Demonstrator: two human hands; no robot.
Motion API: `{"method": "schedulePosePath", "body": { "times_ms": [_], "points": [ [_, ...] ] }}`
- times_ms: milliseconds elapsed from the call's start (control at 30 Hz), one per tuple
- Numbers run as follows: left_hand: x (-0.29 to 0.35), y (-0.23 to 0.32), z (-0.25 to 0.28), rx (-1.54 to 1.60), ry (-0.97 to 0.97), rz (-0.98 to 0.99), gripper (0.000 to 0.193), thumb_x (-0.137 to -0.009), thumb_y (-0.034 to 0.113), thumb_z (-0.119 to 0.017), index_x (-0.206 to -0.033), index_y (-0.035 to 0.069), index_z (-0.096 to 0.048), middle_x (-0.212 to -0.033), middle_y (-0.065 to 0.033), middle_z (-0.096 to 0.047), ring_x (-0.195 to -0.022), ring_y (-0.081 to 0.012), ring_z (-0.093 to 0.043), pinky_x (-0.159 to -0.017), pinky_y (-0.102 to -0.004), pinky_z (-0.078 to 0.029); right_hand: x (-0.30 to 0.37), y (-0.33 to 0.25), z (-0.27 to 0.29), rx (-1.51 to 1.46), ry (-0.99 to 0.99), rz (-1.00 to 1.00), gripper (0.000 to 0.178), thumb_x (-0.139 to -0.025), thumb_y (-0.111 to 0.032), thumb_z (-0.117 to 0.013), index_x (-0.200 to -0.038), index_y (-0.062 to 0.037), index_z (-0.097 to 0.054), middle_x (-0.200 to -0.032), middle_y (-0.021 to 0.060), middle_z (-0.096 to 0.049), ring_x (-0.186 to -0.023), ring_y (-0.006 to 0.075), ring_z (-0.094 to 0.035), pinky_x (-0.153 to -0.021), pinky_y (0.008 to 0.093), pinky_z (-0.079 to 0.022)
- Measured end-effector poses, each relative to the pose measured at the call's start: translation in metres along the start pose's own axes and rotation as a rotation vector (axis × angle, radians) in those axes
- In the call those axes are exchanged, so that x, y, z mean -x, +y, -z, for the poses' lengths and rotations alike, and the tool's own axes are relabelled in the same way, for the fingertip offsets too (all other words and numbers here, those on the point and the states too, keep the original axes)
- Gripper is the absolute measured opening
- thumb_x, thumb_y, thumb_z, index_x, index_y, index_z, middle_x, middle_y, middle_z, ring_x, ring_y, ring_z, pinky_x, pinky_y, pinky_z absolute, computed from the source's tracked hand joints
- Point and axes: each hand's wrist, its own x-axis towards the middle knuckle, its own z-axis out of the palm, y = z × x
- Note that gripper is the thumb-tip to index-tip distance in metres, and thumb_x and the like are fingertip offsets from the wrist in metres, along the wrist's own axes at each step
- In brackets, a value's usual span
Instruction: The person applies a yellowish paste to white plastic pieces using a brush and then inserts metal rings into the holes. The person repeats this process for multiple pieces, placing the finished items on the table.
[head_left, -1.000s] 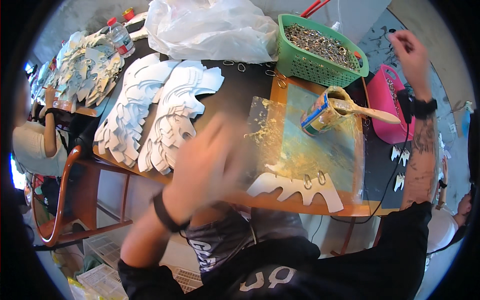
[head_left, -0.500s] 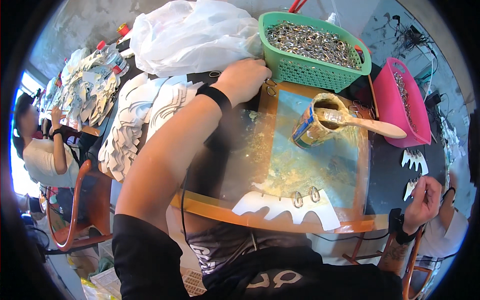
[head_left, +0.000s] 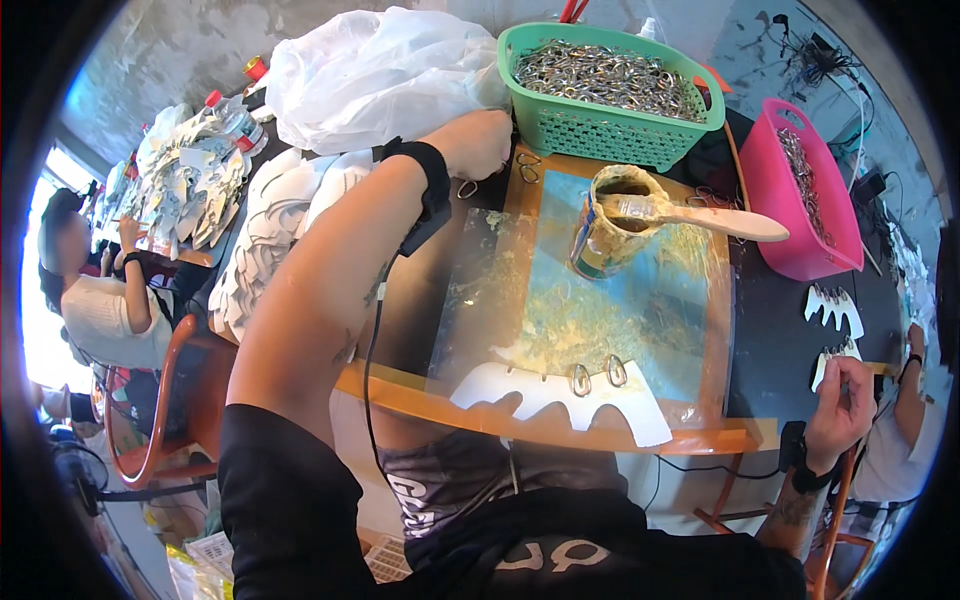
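At the back of the table my left hand (head_left: pixel 478 146) rests low beside the green basket (head_left: pixel 610 138), fingers bent and mostly hidden. An oval metal ring (head_left: pixel 467 189) lies just below it, and two linked-looking rings (head_left: pixel 528 168) lie to its right. My right hand (head_left: pixel 843 412) hovers at the right edge, closed as in a pinch; anything inside is not visible. In front of me lies a white scalloped piece (head_left: pixel 540 398) with two metal rings (head_left: pixel 598 377) along its upper edge. Behind it stands a glue-smeared can (head_left: pixel 605 245) with a wooden-handled brush (head_left: pixel 720 219) across its mouth.
A pink basket (head_left: pixel 805 220) of metal rings stands right, near scalloped pieces with rings (head_left: pixel 832 312). Stacked white pieces (head_left: pixel 265 245) and a white plastic bag (head_left: pixel 380 80) lie left. A co-worker (head_left: pixel 115 310) sits far left; another person's arm (head_left: pixel 908 390) shows right.
My left hand has drawn back leftward, away from the two rings near the basket; a single ring now shows below it. My right hand stays at the right edge, slightly lower.
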Motion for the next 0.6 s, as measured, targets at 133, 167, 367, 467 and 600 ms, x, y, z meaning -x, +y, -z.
{"method": "schedulePosePath", "body": {
  "times_ms": [133, 167, 367, 467, 600],
  "points": [
    [0.013, 0.003, 0.015, 0.097, 0.047, -0.021, 0.014, -0.077, 0.004, -0.082, -0.087, 0.0, -0.073, -0.079, -0.0117, -0.071, -0.075, -0.0221, -0.07, -0.068, -0.0358, -0.054, 0.011, -0.002, 0.008, 0.004, -0.031, -0.023, 0.005, -0.095, 0.002, -0.068, -0.099, 0.0048, -0.066, -0.085, 0.0073, -0.066, -0.066, 0.0099, -0.053, -0.06, 0.0242, -0.042],
    [0.017, 0.002, 0.02, 0.157, -0.012, 0.039, 0.016, -0.076, 0.006, -0.083, -0.088, 0.0, -0.074, -0.079, -0.0107, -0.071, -0.071, -0.0204, -0.069, -0.065, -0.0351, -0.054, 0.013, -0.002, 0.01, 0.024, -0.044, -0.008, 0.006, -0.094, 0.002, -0.069, -0.098, 0.0049, -0.066, -0.085, 0.0077, -0.066, -0.066, 0.0105, -0.054, -0.06, 0.0245, -0.043],
    [0.042, -0.003, 0.024, 0.083, -0.195, 0.233, 0.022, -0.076, 0.005, -0.085, -0.093, -0.002, -0.073, -0.076, -0.0092, -0.071, -0.062, -0.0153, -0.068, -0.056, -0.032, -0.053, 0.01, -0.009, 0.013, -0.006, -0.049, 0.019, 0.007, -0.092, 0.003, -0.07, -0.097, 0.0052, -0.066, -0.086, 0.0094, -0.067, -0.068, 0.0127, -0.056, -0.062, 0.0258, -0.045],
    [0.046, -0.008, 0.015, 0.189, -0.174, 0.214, 0.02, -0.077, 0.003, -0.083, -0.091, -0.002, -0.069, -0.07, -0.0101, -0.07, -0.058, -0.0181, -0.068, -0.054, -0.035, -0.054, 0.003, -0.02, 0.011, -0.016, -0.049, 0.077, 0.007, -0.091, 0.004, -0.07, -0.097, 0.005, -0.066, -0.085, 0.0097, -0.066, -0.067, 0.0129, -0.056, -0.061, 0.026, -0.044],
    [0.049, -0.002, 0.017, 0.204, -0.165, 0.259, 0.018, -0.077, 0.001, -0.083, -0.085, -0.001, -0.067, -0.073, -0.0082, -0.068, -0.057, -0.0165, -0.068, -0.053, -0.0317, -0.052, 0.003, -0.04, 0.007, -0.049, -0.048, 0.101, 0.007, -0.09, 0.003, -0.071, -0.096, 0.004, -0.067, -0.082, 0.0094, -0.066, -0.066, 0.0139, -0.056, -0.059, 0.026, -0.044]
  ]
}}
